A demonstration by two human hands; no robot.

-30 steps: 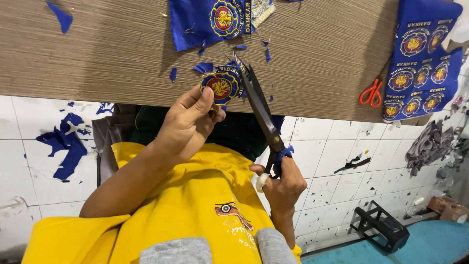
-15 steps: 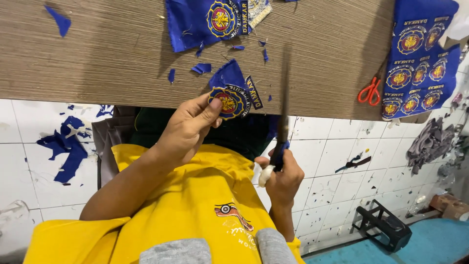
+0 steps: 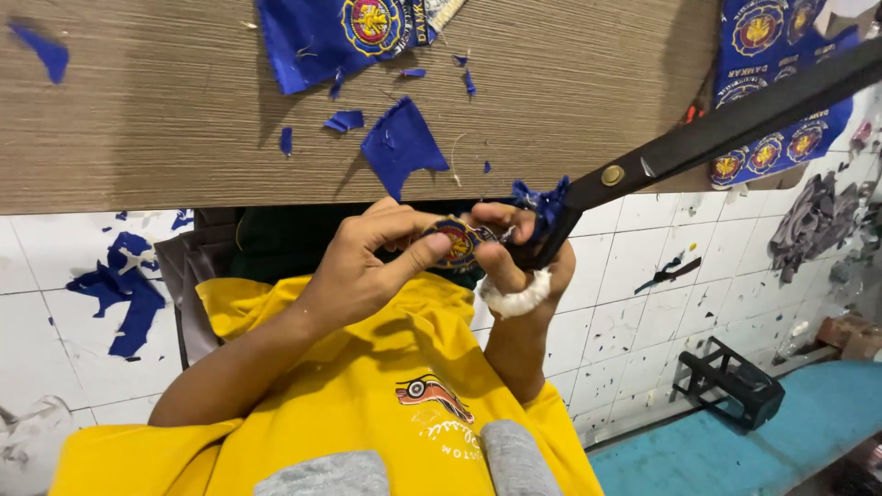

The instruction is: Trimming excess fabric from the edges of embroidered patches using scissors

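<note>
Scissors (image 3: 735, 124) now swung flat rightward, both hands (image 3: 367, 266) pinching round patch (image 3: 459, 243)

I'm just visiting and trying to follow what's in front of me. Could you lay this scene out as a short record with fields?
Left hand: left hand pinches a round embroidered badge between thumb and fingers
Right hand: right hand grips large black scissors, blades pointing up and to the right
Right-hand detail: white wrap around one finger
Work surface: wooden tabletop
On it: blue fabric scraps, blue cloth printed with badges
Floor: white tiles
Clothing: yellow shirt
</note>
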